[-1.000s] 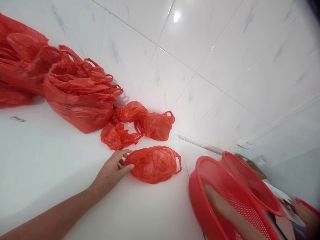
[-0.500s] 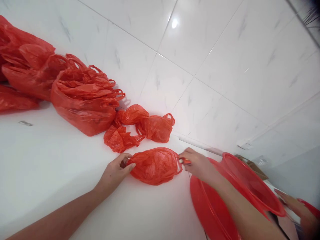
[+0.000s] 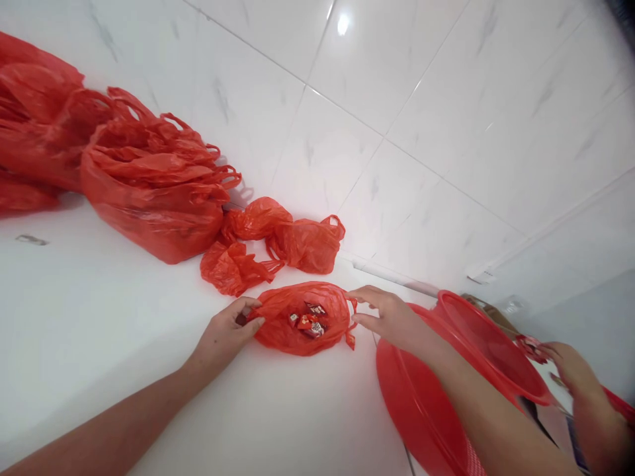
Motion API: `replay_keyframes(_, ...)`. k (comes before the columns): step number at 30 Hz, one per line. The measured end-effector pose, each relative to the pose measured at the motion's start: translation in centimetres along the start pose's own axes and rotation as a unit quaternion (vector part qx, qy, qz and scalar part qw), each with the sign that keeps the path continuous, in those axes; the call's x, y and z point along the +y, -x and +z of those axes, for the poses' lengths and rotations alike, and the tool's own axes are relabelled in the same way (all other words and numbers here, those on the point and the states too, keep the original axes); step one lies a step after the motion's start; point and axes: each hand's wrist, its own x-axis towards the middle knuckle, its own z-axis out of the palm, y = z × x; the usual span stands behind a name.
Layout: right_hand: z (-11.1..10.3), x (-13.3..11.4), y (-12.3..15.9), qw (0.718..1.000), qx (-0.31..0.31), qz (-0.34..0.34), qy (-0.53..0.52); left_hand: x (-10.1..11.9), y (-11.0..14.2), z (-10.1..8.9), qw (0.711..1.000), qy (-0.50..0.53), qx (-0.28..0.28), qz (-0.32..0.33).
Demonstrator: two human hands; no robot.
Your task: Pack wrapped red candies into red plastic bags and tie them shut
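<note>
While the left hand (image 3: 232, 327) is pinching the left rim of an open red plastic bag (image 3: 280, 338), the right hand (image 3: 381, 314) is hovering at the bag's right end, thumb and fingers parting beside the looped handle. The open bag is lying on a white bench (image 3: 248, 410), its mouth facing up and showing a cluster of small wrapped pieces (image 3: 310, 322) in red, white and dark colors. Their wrappers are bearing printed marks, though the lettering is appearing too small to read. At the open bag's right edge, a small red bit (image 3: 350, 341) is hanging; whether it is a wrapped piece or part of the handle cannot be told.

Just beyond the open bag, small crumpled red bags (image 3: 310, 244) are lying together, and farther to its left a bulging red bag (image 3: 159, 211) is resting near the marbled wall tiles (image 3: 342, 125). Well left of the open bag, a silvery strip (image 3: 32, 239) is lying flat. To its right, a red basin (image 3: 421, 410) is standing partly under the right forearm, with a second basin (image 3: 496, 350) behind. Past those, another person's hand (image 3: 560, 357) is reaching toward a blurred red-and-white item (image 3: 532, 347).
</note>
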Motion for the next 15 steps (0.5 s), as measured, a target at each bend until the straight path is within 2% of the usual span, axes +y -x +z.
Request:
replay_keyframes(2,-0.2,0.7,1.4,0.999,-0.026,0.037,0.003,-0.1,-0.1,0.0,1.000,-0.005,-0.003,-0.002)
replay_keyframes(4,0.9,1.2,2.0,0.994,-0.093,0.041,0.049,-0.2,-0.2,0.1,1.000,-0.013,-0.003,-0.005)
replay_keyframes(6,2.6,1.4,1.9,0.972,-0.185,0.046,0.139,-0.3,-0.2,0.2,1.000,-0.023,-0.001,-0.013)
replay_keyframes(8,4.2,1.6,1.3,0.942,-0.247,0.064,0.218,-0.4,-0.3,0.2,0.999,-0.030,-0.001,-0.017)
replay_keyframes(11,5.6,1.7,0.3,0.924,-0.282,0.073,0.248,-0.4,-0.3,0.1,0.999,-0.032,0.001,-0.015)
replay_keyframes(15,5.2,1.3,0.2,0.916,-0.308,0.063,0.248,-0.4,-0.2,0.1,1.000,-0.028,0.008,-0.001)
